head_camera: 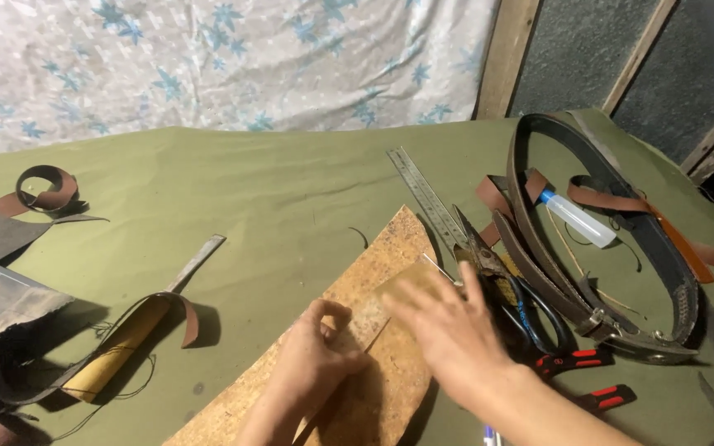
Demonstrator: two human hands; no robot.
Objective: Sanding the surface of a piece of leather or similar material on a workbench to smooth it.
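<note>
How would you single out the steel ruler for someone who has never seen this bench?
Start at the green cloth-covered table and find the speckled cork board under both hands. Just past its far corner lies the steel ruler, slanting toward the dark belt: the only flat, silvery, straight strip there.

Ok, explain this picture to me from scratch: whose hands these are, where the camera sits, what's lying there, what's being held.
There is one picture, from a camera worn on a person's head, looking down at their own bare hands. The left hand is curled, pressing on a mottled brown board. The right hand is spread flat and blurred over a small tan piece on that board; neither clearly grips anything. Everything lies on a green cloth. Beside the right hand are a steel ruler, pliers with red-and-black handles, dark leather belts and a small clear bottle. At left lies a flat metal tool.
</note>
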